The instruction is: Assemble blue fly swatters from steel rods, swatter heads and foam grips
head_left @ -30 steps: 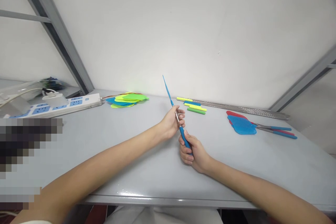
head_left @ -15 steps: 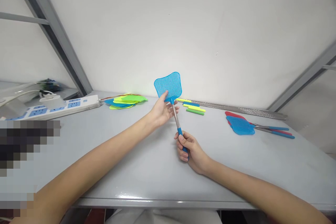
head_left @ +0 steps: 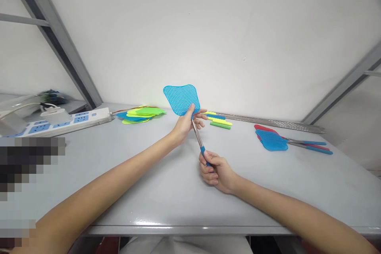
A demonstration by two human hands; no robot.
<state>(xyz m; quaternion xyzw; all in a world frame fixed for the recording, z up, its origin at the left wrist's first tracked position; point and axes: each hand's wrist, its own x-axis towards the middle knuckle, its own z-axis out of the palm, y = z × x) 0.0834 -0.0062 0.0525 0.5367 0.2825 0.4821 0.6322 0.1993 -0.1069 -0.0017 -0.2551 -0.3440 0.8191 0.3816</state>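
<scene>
A blue fly swatter (head_left: pixel 182 98) is held up above the middle of the table, its mesh head tilted to the upper left. My right hand (head_left: pixel 214 171) wraps around its blue handle grip. At the neck, where the head joins the metal rod, my left hand (head_left: pixel 185 126) presses its thumb on the front of the mesh. The other fingers of that hand reach behind the rod, partly spread. Behind the hands lie yellow and green handle grips (head_left: pixel 220 125) and several metal rods (head_left: pixel 268 122) along the wall.
At the left back lies a pile of green, yellow and blue swatter heads (head_left: pixel 142 114). A white power strip (head_left: pixel 86 119) with a plug stands at the far left. On the right rest several blue and red fly swatters (head_left: pixel 272 140). The grey table (head_left: pixel 166 194) meets a white wall.
The swatter's head has swung to the left and turned. My left thumb now presses at the base of the mesh, while my right hand keeps hold of the handle.
</scene>
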